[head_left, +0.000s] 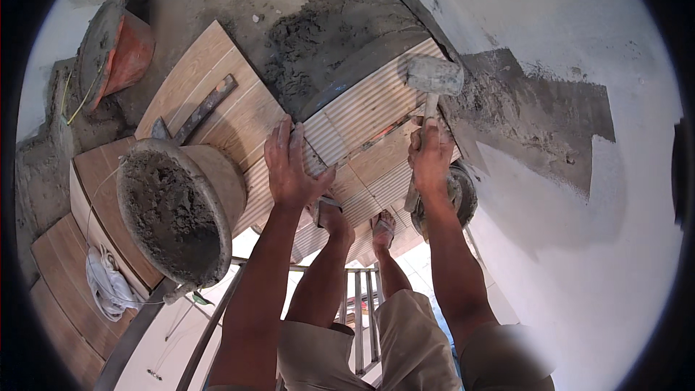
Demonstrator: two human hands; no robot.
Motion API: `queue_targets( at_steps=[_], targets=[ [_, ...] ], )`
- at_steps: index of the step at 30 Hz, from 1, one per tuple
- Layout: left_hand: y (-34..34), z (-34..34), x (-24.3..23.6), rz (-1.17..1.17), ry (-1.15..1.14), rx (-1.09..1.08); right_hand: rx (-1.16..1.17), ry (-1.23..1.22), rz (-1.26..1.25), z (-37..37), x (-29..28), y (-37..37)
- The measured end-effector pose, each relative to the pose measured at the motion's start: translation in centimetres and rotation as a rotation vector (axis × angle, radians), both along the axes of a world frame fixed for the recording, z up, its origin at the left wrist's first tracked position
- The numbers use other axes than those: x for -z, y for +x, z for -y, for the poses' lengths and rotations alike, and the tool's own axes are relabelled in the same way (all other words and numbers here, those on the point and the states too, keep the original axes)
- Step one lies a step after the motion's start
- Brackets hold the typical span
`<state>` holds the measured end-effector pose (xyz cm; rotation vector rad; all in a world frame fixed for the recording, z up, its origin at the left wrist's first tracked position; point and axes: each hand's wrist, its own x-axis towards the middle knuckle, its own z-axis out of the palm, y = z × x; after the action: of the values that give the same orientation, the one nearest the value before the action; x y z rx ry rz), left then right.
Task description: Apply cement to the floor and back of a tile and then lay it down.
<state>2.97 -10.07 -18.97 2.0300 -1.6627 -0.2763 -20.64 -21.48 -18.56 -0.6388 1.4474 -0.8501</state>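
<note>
My right hand [431, 156] is wrapped round the handle of a mallet [434, 74], whose mortar-smeared, pale grey head is over the far right end of a ribbed, wood-look tile [369, 94]. This tile borders a bed of wet grey mortar [318, 43]. With fingers spread, my left hand [289, 170] rests at the tile's near left corner, beside a smooth wood-look tile [232, 80]. A mortar-stained flat bar [208, 108] lies on that smooth tile. Whether the mallet head touches the ribbed tile I cannot tell.
Left of my left arm stands a large bucket [221, 166] holding grey mortar. An orange bucket [132, 58] is tipped at the far left. Another container [467, 192] sits behind my right wrist. A white wall [550, 224] rises on the right; a metal railing [358, 297] runs below my legs.
</note>
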Motion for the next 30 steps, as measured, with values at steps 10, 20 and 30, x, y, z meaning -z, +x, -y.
queue_targets(
  at_steps=[10,20,30],
  targets=[
    [0.0,0.0,-0.2,-0.013,0.044,-0.012,-0.084,-0.189,-0.128,-0.7,1.3,0.9],
    [0.3,-0.4,0.0,0.001,0.025,-0.002,-0.443,-0.781,-0.736,-1.8,0.1,0.0],
    [-0.2,0.0,0.5,-0.034,0.01,0.008,-0.371,-0.768,-0.606,-1.2,0.2,0.2]
  ],
)
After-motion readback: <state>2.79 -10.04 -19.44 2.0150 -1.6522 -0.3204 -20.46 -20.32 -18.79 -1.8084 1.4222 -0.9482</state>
